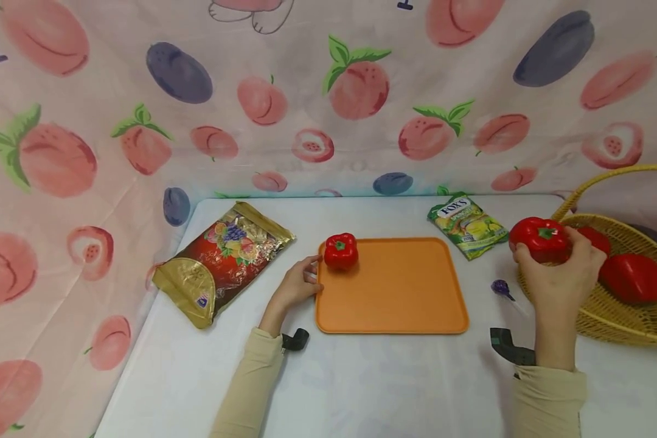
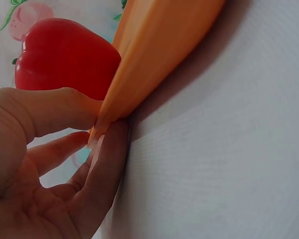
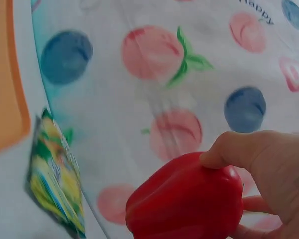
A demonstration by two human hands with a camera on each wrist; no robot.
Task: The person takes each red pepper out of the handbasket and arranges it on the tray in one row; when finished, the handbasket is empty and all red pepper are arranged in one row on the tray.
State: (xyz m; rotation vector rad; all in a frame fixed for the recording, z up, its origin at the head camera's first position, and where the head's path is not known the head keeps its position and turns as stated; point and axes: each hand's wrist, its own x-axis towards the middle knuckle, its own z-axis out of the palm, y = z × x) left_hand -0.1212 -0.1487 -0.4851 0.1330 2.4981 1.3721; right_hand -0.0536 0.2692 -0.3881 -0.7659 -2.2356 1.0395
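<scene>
My right hand grips a red bell pepper above the table, at the near-left rim of the wicker basket. In the right wrist view the thumb lies over this pepper. Thumb and fingers of my left hand pinch the left edge of the orange tray. Seen from the left wrist, the thumb is on top of the tray rim and fingers are beneath it. A second red bell pepper sits in the tray's far left corner, close to the left hand.
More red peppers lie in the basket. Left of the tray is a red and gold snack bag. A green FOX'S candy bag lies beyond the tray's right side, and a purple-wrapped lollipop lies between tray and basket.
</scene>
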